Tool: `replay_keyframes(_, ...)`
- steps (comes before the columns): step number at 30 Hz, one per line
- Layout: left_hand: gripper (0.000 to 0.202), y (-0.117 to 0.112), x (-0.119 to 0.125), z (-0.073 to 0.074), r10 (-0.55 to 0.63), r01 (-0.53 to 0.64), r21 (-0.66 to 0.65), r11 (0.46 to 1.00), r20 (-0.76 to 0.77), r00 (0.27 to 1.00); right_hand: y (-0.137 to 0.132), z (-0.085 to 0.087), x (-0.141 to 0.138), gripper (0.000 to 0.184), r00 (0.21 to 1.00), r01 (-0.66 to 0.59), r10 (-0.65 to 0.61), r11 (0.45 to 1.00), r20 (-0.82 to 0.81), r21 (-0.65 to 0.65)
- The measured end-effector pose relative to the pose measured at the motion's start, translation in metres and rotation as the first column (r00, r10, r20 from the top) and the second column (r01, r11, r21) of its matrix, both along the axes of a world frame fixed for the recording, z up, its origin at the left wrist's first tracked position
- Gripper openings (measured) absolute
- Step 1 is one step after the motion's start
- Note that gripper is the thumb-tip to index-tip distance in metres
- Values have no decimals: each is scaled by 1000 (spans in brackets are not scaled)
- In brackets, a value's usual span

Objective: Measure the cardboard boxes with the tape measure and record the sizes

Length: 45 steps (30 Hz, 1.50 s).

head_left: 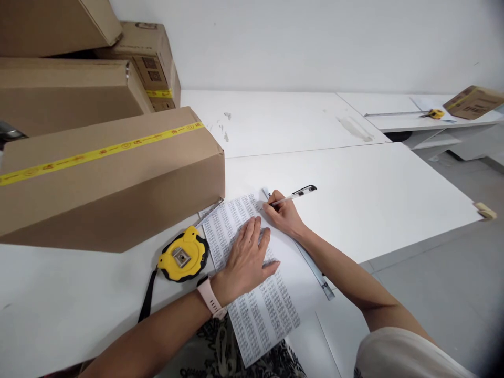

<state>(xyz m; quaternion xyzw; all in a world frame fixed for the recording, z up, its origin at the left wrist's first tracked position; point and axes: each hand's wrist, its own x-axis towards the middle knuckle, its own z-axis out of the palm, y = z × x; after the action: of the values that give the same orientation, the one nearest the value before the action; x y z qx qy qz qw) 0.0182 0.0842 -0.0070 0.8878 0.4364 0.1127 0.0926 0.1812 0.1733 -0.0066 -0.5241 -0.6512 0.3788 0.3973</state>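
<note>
A sheet of paper covered in small printed rows lies on the white table. My left hand rests flat on it with fingers stretched out, a pale watch on the wrist. My right hand is closed on a clear pen with a black cap, its tip touching the upper edge of the paper. A yellow tape measure with a black strap sits just left of the paper. Its metal blade runs under my right forearm.
Large cardboard boxes with yellow tape are stacked at the left, close to the paper. Farther right stand another white table with a second tape measure and a small box. Grey floor lies at right.
</note>
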Motion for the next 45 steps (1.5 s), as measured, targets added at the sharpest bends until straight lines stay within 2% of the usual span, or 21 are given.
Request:
replay_keyframes(37, 74, -1, 0, -2, 12, -12, 0, 1000, 27, 1000, 1, -3, 1, 22, 999, 34, -34, 999, 35, 11)
replay_keyframes(40, 74, -1, -1, -2, 11, -10, -4, 1000, 31, 999, 5, -4, 4, 21, 996, 87, -87, 993, 3, 79)
replay_keyframes(43, 74, 2, -1, -1, 7, -6, -21, 1000, 45, 999, 12, -4, 12, 16, 990, 136, -140, 965, 4, 226)
replay_keyframes(45, 69, 1, -1, 2, 5, -3, -22, 1000, 63, 998, 16, -3, 19, 16, 990, 63, -102, 940, 100, 334)
